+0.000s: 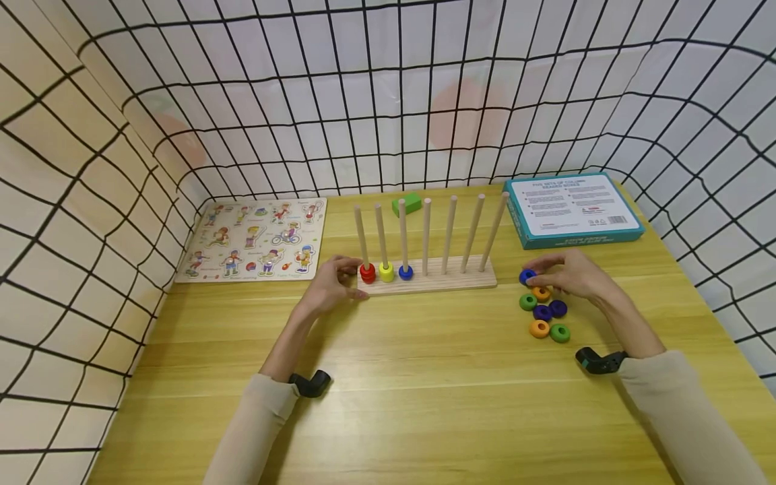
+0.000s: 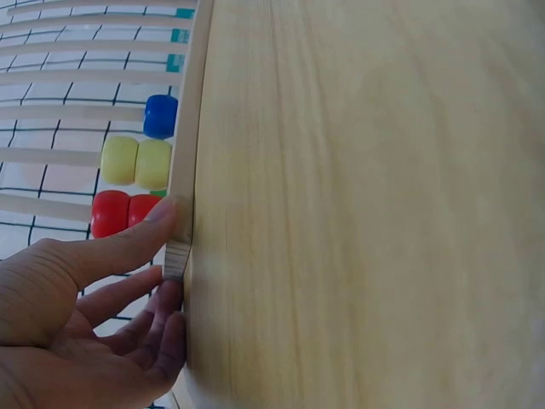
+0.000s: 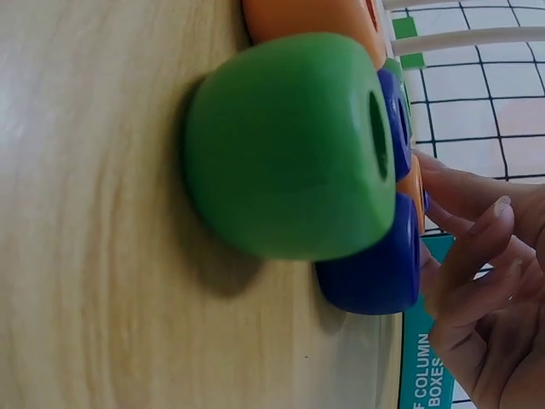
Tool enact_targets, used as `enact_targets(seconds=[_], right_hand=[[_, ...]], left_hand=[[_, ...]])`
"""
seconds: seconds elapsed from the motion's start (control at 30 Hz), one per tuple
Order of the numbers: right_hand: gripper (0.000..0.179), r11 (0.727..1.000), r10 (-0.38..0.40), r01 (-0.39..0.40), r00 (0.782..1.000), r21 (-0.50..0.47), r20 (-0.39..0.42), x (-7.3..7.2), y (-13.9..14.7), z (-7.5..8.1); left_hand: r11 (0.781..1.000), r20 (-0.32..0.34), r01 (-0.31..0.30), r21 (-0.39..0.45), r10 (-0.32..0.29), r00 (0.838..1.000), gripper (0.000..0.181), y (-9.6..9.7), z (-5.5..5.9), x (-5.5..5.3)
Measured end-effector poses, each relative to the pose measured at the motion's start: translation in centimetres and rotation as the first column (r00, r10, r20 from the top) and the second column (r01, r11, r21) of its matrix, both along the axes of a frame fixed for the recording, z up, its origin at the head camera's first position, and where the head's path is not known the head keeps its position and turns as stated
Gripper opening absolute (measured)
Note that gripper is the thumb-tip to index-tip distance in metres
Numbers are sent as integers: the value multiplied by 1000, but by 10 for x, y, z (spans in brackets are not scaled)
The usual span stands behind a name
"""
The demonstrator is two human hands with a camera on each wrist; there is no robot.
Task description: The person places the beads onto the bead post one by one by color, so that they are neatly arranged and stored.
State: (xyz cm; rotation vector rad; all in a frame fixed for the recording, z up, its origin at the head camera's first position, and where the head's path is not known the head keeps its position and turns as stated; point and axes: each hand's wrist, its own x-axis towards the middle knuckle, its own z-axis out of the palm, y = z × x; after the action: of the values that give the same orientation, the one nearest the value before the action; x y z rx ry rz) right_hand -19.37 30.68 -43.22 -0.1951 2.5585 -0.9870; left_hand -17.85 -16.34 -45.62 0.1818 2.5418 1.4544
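A wooden peg board [image 1: 436, 279] with several upright pegs stands mid-table. Two red beads [image 1: 367, 273] sit on its leftmost peg, two yellow beads [image 2: 136, 162] on the second, one blue bead [image 1: 405, 273] on the third. My left hand [image 1: 330, 286] holds the board's left end, thumb at the front edge and fingers at the end and behind. At the right, my right hand [image 1: 570, 275] pinches a loose blue bead [image 1: 526, 277] between thumb and fingers. Close by lie orange beads [image 1: 539, 329], green beads [image 3: 289, 149] and dark purple beads [image 1: 558, 308].
A picture puzzle board [image 1: 254, 239] lies at the back left. Behind the pegs is a green block [image 1: 407, 203]. A teal-edged box [image 1: 576, 210] lies at the back right. Black wire mesh [image 1: 339, 101] rises around the table's back and sides.
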Motion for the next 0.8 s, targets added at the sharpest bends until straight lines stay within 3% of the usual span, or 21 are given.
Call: enact_targets(seconds=[0.3, 0.53, 0.67, 0.8], right_hand=[[45, 999, 33, -33, 999, 12, -29, -2, -3, 5], [41, 998, 46, -51, 994, -45, -101, 1, -6, 18], [39, 995, 35, -49, 986, -84, -161, 5, -9, 37], [39, 997, -14, -3, 976, -80, -215, 7, -15, 67]], left_hand=[[1000, -3, -4, -12, 4, 1000, 71, 0, -1, -1], [1000, 8, -4, 5, 4, 1000, 72, 0, 0, 0], [1000, 9, -4, 2, 4, 1000, 71, 0, 0, 0], [1000, 11, -4, 1, 4, 1000, 71, 1, 1, 0]])
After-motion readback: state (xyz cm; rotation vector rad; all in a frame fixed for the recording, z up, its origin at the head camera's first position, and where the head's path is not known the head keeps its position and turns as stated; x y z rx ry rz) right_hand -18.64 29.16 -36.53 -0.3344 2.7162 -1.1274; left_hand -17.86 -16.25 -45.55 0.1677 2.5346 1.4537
